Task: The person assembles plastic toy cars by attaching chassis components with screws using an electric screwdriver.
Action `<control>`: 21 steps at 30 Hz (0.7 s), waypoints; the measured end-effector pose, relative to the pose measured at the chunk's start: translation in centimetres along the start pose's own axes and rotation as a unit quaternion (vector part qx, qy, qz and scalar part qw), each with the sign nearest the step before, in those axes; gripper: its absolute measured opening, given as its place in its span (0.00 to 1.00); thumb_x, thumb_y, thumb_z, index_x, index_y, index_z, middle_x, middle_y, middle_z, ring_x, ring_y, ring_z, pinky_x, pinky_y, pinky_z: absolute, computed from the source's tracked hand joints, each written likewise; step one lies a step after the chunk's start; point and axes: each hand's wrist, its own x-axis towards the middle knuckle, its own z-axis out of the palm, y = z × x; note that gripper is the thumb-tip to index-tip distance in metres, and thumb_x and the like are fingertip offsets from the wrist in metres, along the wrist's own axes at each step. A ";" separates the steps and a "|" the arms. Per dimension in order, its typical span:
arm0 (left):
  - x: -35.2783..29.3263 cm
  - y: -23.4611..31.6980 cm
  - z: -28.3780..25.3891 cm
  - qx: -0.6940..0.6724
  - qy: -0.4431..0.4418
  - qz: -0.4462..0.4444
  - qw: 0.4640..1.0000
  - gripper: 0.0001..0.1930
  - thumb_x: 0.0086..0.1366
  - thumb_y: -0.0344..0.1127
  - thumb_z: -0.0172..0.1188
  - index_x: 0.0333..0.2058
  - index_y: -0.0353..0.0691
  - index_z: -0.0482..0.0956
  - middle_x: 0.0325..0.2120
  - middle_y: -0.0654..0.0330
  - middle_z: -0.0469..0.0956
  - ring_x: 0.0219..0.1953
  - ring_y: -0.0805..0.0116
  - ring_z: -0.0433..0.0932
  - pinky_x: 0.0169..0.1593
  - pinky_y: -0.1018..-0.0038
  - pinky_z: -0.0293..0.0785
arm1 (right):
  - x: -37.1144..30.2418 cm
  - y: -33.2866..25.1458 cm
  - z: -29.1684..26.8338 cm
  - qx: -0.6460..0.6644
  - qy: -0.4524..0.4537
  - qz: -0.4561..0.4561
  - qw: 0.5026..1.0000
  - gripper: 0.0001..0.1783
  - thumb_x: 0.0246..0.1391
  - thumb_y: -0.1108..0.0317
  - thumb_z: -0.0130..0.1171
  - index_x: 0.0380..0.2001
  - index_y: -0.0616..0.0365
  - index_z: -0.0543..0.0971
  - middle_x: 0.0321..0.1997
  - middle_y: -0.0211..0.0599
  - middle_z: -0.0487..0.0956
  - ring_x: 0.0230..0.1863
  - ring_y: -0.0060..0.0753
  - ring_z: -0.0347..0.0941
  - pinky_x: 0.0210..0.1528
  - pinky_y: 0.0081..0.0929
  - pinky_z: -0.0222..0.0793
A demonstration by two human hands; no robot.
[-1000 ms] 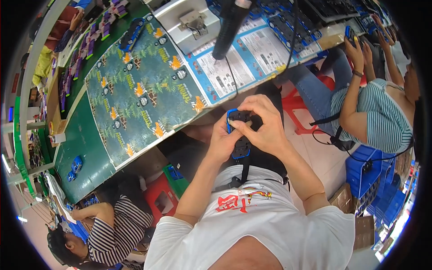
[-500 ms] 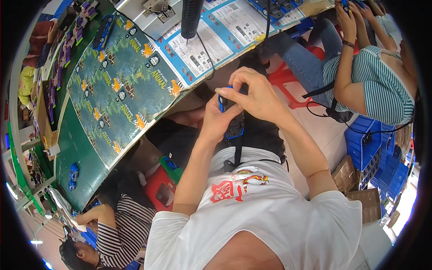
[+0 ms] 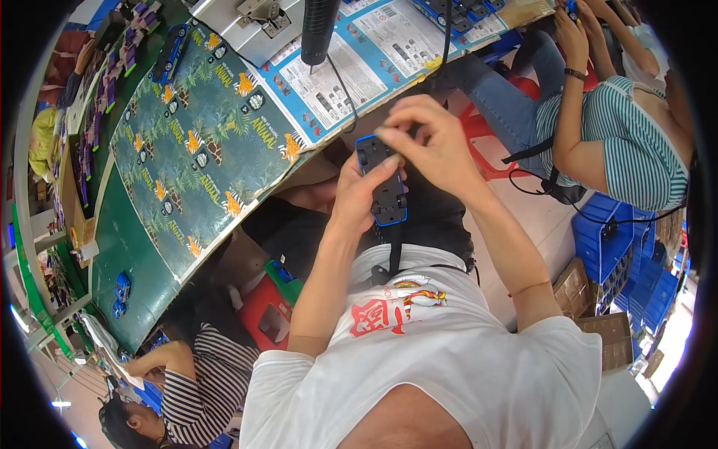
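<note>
My left hand point(image 3: 356, 191) grips a toy car point(image 3: 389, 203), its thumb laid across the black underside. A blue rim runs round the car, and the wheels show along its sides. The car is held over my lap, off the table's near edge. My right hand point(image 3: 437, 150) is at the car's far end, thumb and forefinger pinched together beside its corner. Whatever the pinch may hold is too small to make out.
A black cylindrical tool point(image 3: 318, 34) hangs above the table by a metal fixture point(image 3: 262, 19). Printed sheets point(image 3: 202, 150) cover the green table point(image 3: 134, 254). A blue toy car point(image 3: 170, 54), small blue parts point(image 3: 121, 288) and several black-and-blue cars point(image 3: 464, 13) lie there. Co-workers sit on both sides.
My right hand has drawn back up and right from the car, uncovering its underside. The left hand still holds the car, its thumb now across the middle.
</note>
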 end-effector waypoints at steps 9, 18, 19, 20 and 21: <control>1.1 -0.7 0.6 -0.033 0.076 0.132 0.988 0.18 0.65 0.32 0.61 0.52 0.36 0.71 0.36 0.58 0.78 0.35 0.69 0.80 0.37 0.69 0.81 | -10.6 1.5 0.7 0.320 0.085 0.402 0.854 0.11 0.59 0.64 0.63 0.38 0.61 0.80 0.33 0.37 0.81 0.32 0.28 0.80 0.29 0.27 0.80; 1.8 -3.3 1.3 -0.011 0.113 0.179 0.977 0.19 0.63 0.31 0.64 0.52 0.36 0.71 0.36 0.58 0.78 0.35 0.70 0.79 0.37 0.71 0.80 | -11.7 2.2 0.8 0.359 0.170 0.433 0.809 0.10 0.57 0.65 0.65 0.37 0.61 0.80 0.32 0.36 0.81 0.33 0.28 0.80 0.32 0.29 0.81; 1.7 -3.5 1.2 0.004 0.112 0.189 0.976 0.19 0.63 0.31 0.64 0.51 0.36 0.71 0.35 0.58 0.78 0.35 0.70 0.79 0.37 0.72 0.80 | -11.7 2.1 0.7 0.358 0.171 0.434 0.809 0.10 0.57 0.65 0.65 0.37 0.61 0.80 0.32 0.36 0.81 0.33 0.28 0.80 0.32 0.29 0.81; 1.6 -3.7 1.1 0.020 0.112 0.198 0.974 0.19 0.63 0.30 0.64 0.51 0.36 0.71 0.35 0.59 0.78 0.35 0.70 0.79 0.37 0.72 0.79 | -11.6 2.0 0.6 0.355 0.169 0.444 0.805 0.10 0.57 0.66 0.65 0.37 0.61 0.80 0.32 0.35 0.81 0.32 0.27 0.80 0.32 0.28 0.80; 1.6 -3.9 1.0 0.018 0.112 0.198 0.973 0.19 0.63 0.30 0.64 0.51 0.36 0.71 0.35 0.59 0.78 0.35 0.70 0.79 0.37 0.72 0.79 | -11.6 1.9 0.6 0.353 0.168 0.454 0.800 0.09 0.57 0.66 0.65 0.37 0.61 0.80 0.31 0.35 0.81 0.32 0.27 0.80 0.31 0.28 0.80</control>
